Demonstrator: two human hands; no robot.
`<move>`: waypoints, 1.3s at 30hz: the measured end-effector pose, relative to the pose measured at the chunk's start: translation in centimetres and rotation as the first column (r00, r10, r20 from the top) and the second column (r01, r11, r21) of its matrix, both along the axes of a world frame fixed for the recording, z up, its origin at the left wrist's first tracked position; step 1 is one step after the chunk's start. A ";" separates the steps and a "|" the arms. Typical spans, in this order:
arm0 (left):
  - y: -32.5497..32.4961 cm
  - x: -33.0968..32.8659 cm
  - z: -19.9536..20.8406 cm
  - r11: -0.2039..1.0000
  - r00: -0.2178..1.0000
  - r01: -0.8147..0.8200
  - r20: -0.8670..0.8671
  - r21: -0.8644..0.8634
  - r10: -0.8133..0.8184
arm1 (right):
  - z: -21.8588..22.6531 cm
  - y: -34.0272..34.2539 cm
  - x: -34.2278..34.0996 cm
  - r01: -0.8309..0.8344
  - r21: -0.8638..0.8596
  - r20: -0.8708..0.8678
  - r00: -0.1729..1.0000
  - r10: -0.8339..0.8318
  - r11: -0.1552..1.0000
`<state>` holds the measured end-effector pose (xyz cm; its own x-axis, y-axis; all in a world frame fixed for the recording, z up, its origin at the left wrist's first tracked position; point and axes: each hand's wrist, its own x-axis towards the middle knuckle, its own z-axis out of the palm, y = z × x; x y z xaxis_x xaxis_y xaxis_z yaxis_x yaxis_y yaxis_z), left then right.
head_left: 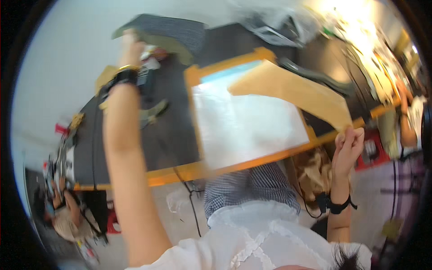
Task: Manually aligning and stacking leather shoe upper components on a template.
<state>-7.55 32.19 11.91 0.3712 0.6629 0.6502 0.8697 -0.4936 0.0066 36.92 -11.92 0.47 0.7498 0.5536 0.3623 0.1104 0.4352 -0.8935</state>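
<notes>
The right hand [348, 144] pinches a tan paper sheet [292, 92] over the tabletop [171, 135]; the left hand [132, 47] grips dark fabric [175, 29].

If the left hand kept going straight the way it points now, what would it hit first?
Most likely the dark grey fabric piece that the left hand already touches at the table's far end; blur leaves depth uncertain.

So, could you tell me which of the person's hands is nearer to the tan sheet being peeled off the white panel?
Right. The right hand pinches the tan sheet at its lower corner; the left hand is far across the table, on a dark fabric piece.
</notes>
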 end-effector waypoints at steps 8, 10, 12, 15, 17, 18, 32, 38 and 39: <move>-2.3 3.3 1.5 0.526 0.562 0.617 0.795 -0.586 0.228 | -11.3 -21.9 10.1 0.610 -0.437 0.101 0.763 -0.638 0.661; -4.9 6.3 0.6 0.140 0.694 0.710 0.719 -0.690 0.029 | -16.5 -25.9 10.5 0.546 -0.505 0.099 0.806 -0.583 0.669; -13.5 14.6 0.1 0.469 0.703 0.545 0.684 -0.695 0.196 | -20.8 -27.1 10.9 0.447 -0.544 -0.087 0.812 -0.578 0.710; -16.7 22.2 -5.6 0.099 0.783 0.587 0.533 -0.804 -0.321 | -27.6 -30.0 12.4 0.486 -0.540 -0.131 0.758 -0.639 0.687; -20.4 24.6 -6.1 -0.015 0.745 0.536 0.482 -0.844 -0.461 | -30.2 -28.3 12.5 0.487 -0.536 -0.197 0.723 -0.662 0.690; -21.5 25.2 -6.5 -0.105 0.721 0.494 0.474 -0.863 -0.505 | -30.8 -27.6 12.5 0.483 -0.526 -0.347 0.629 -0.695 0.700; -13.9 33.6 -7.5 0.652 0.752 0.581 0.016 -0.486 -0.659 | -38.5 -31.0 12.9 0.187 -0.736 -0.486 0.522 -0.701 0.650; -11.2 34.9 -8.7 0.678 0.752 0.467 -0.148 -0.568 -0.643 | -33.8 -20.6 6.9 0.042 -0.485 -0.714 0.558 -0.424 0.873; -11.6 35.2 -8.2 0.674 0.749 0.472 -0.145 -0.568 -0.646 | -32.9 -20.1 6.5 0.004 -0.493 -0.712 0.573 -0.406 0.870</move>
